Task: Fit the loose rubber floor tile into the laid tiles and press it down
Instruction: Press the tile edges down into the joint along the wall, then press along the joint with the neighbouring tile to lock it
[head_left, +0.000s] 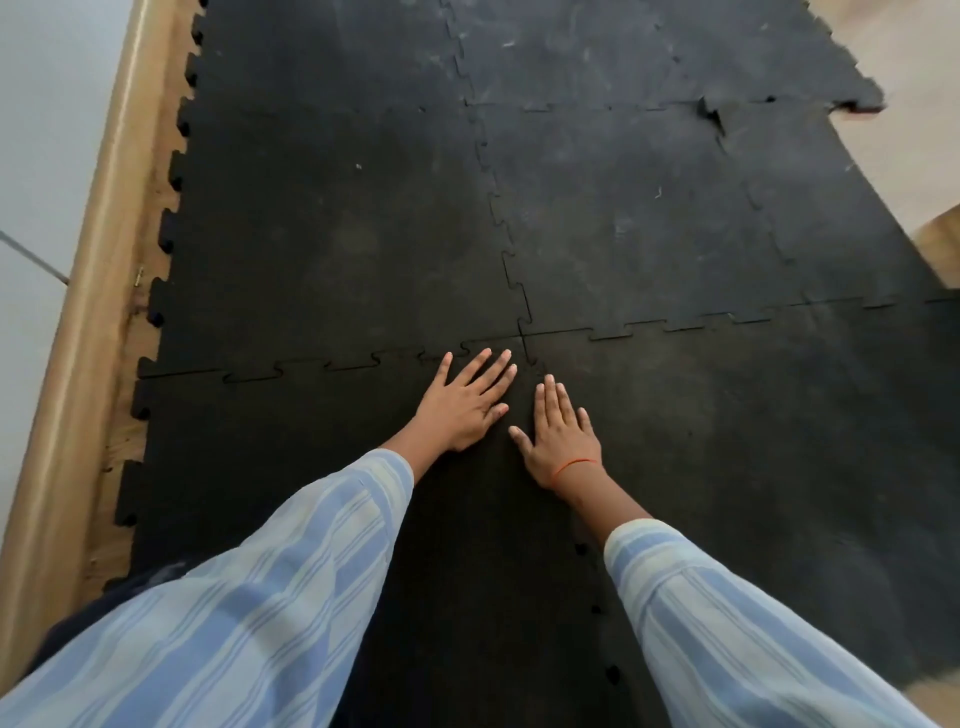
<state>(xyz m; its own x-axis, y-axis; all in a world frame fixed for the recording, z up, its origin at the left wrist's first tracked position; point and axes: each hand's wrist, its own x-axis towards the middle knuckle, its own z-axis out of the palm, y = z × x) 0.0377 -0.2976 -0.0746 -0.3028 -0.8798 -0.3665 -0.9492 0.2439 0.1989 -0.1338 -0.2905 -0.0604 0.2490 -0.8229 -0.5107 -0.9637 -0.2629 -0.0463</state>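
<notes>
A black rubber tile (291, 467) with jigsaw edges lies near me on the left, meshed along its far edge with the laid tiles (623, 218). My left hand (465, 402) lies flat, fingers spread, on this tile's far right corner. My right hand (561, 434), with an orange thread at the wrist, lies flat beside it over the seam to the right-hand tile (753, 441). Both palms face down and hold nothing. Small gaps show in that seam lower down, partly hidden by my right sleeve.
A wooden skirting (98, 291) and a pale wall run along the left, with a strip of bare wood floor beside the tiles' toothed edge. At the far right a tile corner (717, 111) is lifted and torn. Bare floor and a wooden object (940, 244) lie beyond.
</notes>
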